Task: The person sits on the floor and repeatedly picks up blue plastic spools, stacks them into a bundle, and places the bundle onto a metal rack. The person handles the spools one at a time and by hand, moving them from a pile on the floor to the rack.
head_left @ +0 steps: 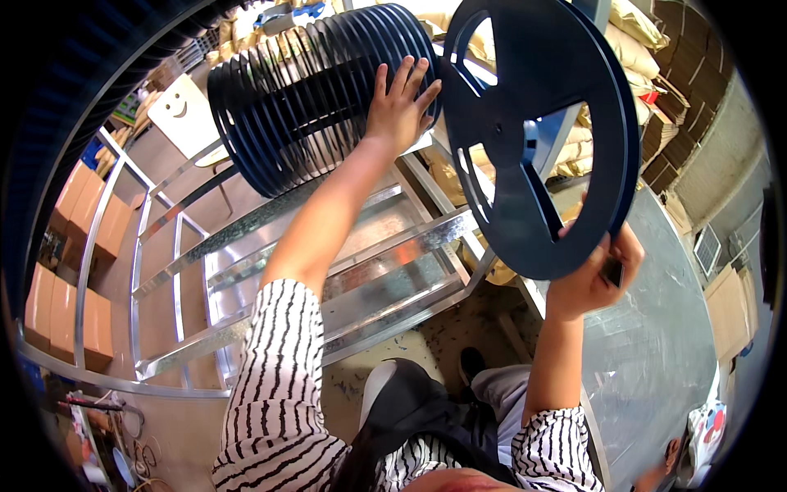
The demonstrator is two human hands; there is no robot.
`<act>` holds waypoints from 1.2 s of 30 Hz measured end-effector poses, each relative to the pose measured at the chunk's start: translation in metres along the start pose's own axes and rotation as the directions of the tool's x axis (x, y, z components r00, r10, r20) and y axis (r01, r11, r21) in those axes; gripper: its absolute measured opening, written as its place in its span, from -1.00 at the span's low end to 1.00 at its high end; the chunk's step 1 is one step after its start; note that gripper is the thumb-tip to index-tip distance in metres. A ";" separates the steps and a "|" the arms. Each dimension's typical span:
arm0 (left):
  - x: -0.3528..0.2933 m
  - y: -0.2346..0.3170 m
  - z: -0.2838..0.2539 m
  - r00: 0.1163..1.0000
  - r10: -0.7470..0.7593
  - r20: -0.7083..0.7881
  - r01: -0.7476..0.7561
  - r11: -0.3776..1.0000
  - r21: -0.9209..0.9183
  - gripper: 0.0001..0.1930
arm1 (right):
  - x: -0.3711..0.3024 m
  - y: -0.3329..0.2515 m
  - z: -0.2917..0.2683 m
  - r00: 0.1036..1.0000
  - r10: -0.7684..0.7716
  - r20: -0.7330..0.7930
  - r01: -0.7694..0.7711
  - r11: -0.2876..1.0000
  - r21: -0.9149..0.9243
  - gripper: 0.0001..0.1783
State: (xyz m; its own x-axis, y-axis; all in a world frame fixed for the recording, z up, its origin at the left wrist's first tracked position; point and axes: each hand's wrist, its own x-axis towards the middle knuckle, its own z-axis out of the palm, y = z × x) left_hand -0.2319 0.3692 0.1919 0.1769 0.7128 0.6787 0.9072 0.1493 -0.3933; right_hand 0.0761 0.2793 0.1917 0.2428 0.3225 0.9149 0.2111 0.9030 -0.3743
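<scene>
A row of several dark blue plastic reels (303, 90) stands on edge on a metal shelf rack, packed side by side. My left hand (399, 102) presses flat against the right end of that row, fingers spread. My right hand (597, 275) grips the lower rim of a single dark blue reel (541, 123) with spoke cut-outs, held upright in the air just right of the row. Both forearms wear striped black-and-white sleeves.
The galvanized metal rack (361, 271) has open shelf frames below the reels. Brown cardboard boxes (65, 312) stack at the left. A grey metal tabletop (664, 328) lies at the right. Tan sacks (631, 49) pile up behind. A white sheet with a smiley face (184, 115) hangs at the back left.
</scene>
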 end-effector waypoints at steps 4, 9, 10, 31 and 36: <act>-0.062 -0.022 -0.051 0.999 -0.024 -0.025 0.022 0.995 -0.097 -0.32 | 0.003 -0.002 -0.019 0.969 0.244 -0.041 -0.210 0.899 0.385 -0.83; -0.171 -0.110 -0.108 0.826 -0.419 -0.376 0.376 0.908 -0.186 -0.37 | 0.002 -0.005 -0.044 0.972 0.226 0.062 -0.229 0.855 0.466 -0.81; -0.195 -0.128 -0.116 0.760 -0.569 -0.314 0.487 0.819 -0.304 -0.41 | 0.000 -0.010 -0.044 0.971 0.224 0.084 -0.237 0.848 0.474 -0.79; -0.207 -0.159 -0.162 0.616 -0.544 0.570 0.371 -0.437 -0.819 -0.33 | -0.094 -0.210 0.218 0.934 -0.160 0.320 -0.078 0.782 0.618 -0.54; -0.206 -0.212 -0.101 0.691 -0.471 0.548 0.337 -0.461 -0.821 -0.41 | -0.123 -0.186 0.161 0.811 -0.168 0.561 -0.120 0.890 0.441 -0.37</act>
State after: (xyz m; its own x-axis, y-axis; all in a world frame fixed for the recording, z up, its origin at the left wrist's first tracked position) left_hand -0.4219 0.1215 0.1977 -0.5147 0.7978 0.3140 -0.0451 -0.3909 0.9193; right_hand -0.1456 0.1176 0.1730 -0.3698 0.2686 0.8894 -0.2588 0.8896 -0.3762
